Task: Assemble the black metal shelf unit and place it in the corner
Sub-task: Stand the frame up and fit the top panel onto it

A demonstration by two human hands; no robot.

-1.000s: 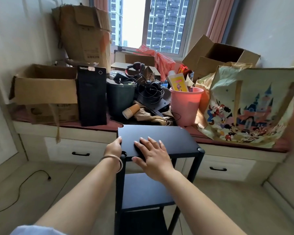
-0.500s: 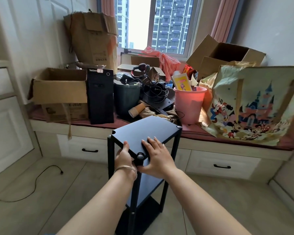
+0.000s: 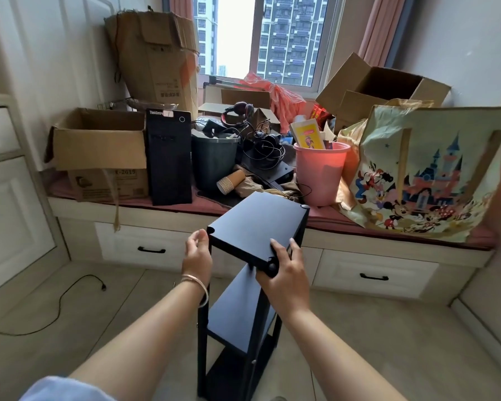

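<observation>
Nearest, my right hand (image 3: 284, 273) grasps the black shelf unit (image 3: 252, 273) at its top near corner; my left hand (image 3: 196, 256) cups the left corner. Shelf stands on the floor (image 3: 373, 342) before the cluttered window seat (image 3: 402, 230).

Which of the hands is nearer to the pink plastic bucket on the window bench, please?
The right hand. It grips the black metal shelf unit's near right corner, below and slightly left of the pink plastic bucket. The left hand is at the shelf's left corner, farther left.
</observation>
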